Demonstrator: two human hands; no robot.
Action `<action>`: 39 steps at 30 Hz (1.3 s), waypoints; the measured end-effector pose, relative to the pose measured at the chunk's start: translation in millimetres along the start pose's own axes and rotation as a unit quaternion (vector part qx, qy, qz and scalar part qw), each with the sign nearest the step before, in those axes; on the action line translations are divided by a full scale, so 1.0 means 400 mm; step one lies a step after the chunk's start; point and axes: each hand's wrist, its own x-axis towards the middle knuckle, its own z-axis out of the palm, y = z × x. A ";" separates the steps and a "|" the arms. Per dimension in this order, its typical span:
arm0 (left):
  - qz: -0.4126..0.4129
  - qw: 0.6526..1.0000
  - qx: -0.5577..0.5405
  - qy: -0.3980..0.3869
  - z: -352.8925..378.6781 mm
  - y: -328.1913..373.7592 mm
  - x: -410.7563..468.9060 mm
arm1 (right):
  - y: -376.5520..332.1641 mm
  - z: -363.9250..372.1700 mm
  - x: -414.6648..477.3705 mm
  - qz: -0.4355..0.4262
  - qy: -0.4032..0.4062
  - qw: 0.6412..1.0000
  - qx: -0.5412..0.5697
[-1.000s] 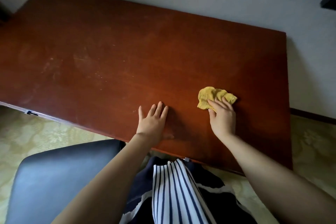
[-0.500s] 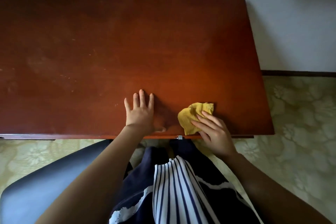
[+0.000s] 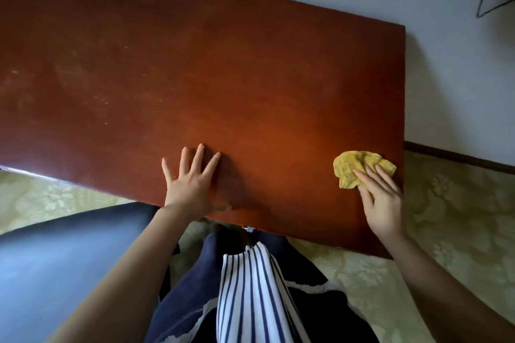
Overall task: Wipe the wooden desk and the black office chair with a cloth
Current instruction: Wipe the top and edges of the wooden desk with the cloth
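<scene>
A reddish-brown wooden desk fills the upper view, with faint dusty smears on its left half. A crumpled yellow cloth lies near the desk's right front corner. My right hand presses on the cloth with straight fingers laid over its near side. My left hand rests flat on the desk near the front edge, fingers spread. The black office chair shows at the lower left, its seat partly under my left forearm.
A white wall runs behind and right of the desk, with a dark baseboard at the floor. Patterned pale green flooring surrounds the desk. A dark object with a hanging cable sits at the top right. My striped clothing fills the bottom centre.
My right hand has slid the cloth from the desk's front middle toward the right front corner. My left hand stays flat in the same spot on the desk. The view has tilted.
</scene>
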 end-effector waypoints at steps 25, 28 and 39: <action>-0.251 0.918 -0.295 0.083 0.118 -0.151 -0.198 | -0.568 0.269 0.170 -0.216 -0.217 0.951 -0.042; -0.240 0.919 -0.299 0.086 0.120 -0.226 -0.208 | -0.631 0.290 0.096 -0.226 -0.216 0.949 -0.033; -0.184 0.933 -0.293 0.100 0.112 -0.371 -0.183 | -0.738 0.307 -0.001 -0.232 -0.253 0.939 0.007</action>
